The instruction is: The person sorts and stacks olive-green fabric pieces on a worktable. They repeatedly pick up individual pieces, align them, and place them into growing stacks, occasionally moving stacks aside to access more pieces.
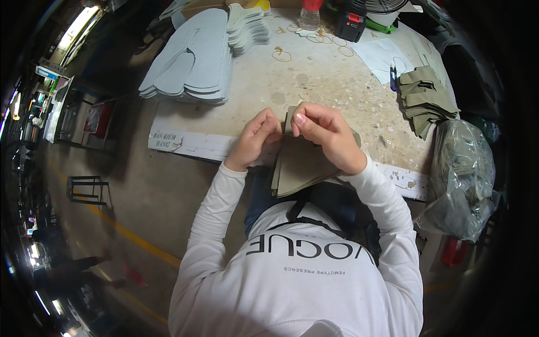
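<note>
Fabric-piece stack [306, 163] laid across near edge of worktable [252, 90], overhanging toward lap. Left hand [258, 135] and right hand [325, 132] held over its far end. Cut-panel stack [191, 62] placed at far left; scalloped-piece stack [247, 28] set just right of it. Rubber bands [291, 56] scattered mid-back, bottle [309, 19] stood behind them. Paper sheet [379, 56] laid back right; folded-fabric pile [426, 101] placed nearer, at right edge. Plastic bag [463, 174] set in front of pile. Stool [87, 182] placed on floor, left of worktable.
</note>
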Action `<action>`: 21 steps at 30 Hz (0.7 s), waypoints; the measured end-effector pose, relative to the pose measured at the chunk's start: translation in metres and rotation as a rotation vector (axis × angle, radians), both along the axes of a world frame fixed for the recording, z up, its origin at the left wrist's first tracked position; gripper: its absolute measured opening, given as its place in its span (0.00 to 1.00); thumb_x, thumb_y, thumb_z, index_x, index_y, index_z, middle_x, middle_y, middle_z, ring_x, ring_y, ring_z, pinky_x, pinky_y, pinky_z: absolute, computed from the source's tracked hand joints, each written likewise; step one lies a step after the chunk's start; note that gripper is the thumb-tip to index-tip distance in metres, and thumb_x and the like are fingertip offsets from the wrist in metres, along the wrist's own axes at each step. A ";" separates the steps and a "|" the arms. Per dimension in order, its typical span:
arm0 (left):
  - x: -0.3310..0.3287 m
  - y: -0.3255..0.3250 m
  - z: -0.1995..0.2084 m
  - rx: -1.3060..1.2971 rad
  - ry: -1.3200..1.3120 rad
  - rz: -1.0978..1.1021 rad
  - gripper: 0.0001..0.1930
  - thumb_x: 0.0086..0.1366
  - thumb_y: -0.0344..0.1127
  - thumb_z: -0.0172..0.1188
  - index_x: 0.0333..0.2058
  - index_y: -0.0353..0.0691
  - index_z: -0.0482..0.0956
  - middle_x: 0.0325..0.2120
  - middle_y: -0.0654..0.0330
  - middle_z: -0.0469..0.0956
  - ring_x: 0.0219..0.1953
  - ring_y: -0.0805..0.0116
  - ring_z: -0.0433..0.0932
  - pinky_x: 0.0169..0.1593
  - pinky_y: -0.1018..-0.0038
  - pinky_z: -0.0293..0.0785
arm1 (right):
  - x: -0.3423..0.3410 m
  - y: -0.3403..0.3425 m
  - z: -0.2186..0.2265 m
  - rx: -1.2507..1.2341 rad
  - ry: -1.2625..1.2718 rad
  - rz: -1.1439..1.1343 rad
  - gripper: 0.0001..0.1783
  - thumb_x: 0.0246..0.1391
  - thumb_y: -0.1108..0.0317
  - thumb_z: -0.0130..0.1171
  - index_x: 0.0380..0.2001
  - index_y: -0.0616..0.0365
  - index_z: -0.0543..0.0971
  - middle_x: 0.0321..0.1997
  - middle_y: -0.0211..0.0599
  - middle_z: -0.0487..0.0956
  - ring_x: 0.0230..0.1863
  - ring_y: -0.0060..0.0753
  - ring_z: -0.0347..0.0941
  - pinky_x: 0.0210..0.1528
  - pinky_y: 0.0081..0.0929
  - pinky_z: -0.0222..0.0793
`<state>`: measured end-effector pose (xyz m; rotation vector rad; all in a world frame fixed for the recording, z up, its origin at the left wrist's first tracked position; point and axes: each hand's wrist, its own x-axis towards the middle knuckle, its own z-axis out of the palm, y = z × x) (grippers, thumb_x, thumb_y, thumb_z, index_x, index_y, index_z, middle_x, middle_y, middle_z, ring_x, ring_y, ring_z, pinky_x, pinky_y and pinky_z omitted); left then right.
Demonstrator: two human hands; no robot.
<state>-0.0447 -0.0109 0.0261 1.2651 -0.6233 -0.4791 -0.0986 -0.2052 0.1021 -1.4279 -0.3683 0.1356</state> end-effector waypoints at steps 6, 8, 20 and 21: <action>-0.003 0.008 -0.002 0.080 -0.043 -0.017 0.17 0.77 0.45 0.41 0.29 0.43 0.61 0.20 0.72 0.59 0.22 0.83 0.53 0.26 0.83 0.53 | -0.021 -0.004 0.005 -0.214 -0.056 -0.152 0.12 0.63 0.70 0.51 0.25 0.62 0.73 0.21 0.25 0.69 0.25 0.15 0.57 0.28 0.19 0.54; -0.004 0.012 -0.004 0.090 0.009 -0.036 0.17 0.77 0.45 0.41 0.29 0.43 0.61 0.20 0.71 0.59 0.22 0.83 0.53 0.25 0.84 0.52 | -0.022 -0.009 0.003 -0.226 -0.051 -0.158 0.12 0.63 0.70 0.52 0.25 0.62 0.73 0.21 0.25 0.68 0.25 0.15 0.56 0.28 0.19 0.54; -0.024 0.008 0.030 0.687 -0.402 0.178 0.08 0.72 0.35 0.52 0.36 0.37 0.73 0.22 0.69 0.70 0.22 0.78 0.64 0.25 0.77 0.59 | 0.002 -0.013 0.019 -0.317 -0.136 -0.070 0.13 0.64 0.65 0.51 0.27 0.60 0.77 0.17 0.28 0.71 0.20 0.18 0.64 0.25 0.21 0.60; -0.024 0.012 0.034 0.787 -0.563 0.221 0.08 0.71 0.34 0.54 0.35 0.36 0.76 0.23 0.69 0.72 0.23 0.78 0.66 0.25 0.76 0.61 | 0.003 -0.008 0.022 -0.330 -0.146 -0.074 0.13 0.63 0.65 0.51 0.27 0.59 0.77 0.17 0.29 0.72 0.19 0.20 0.65 0.24 0.22 0.61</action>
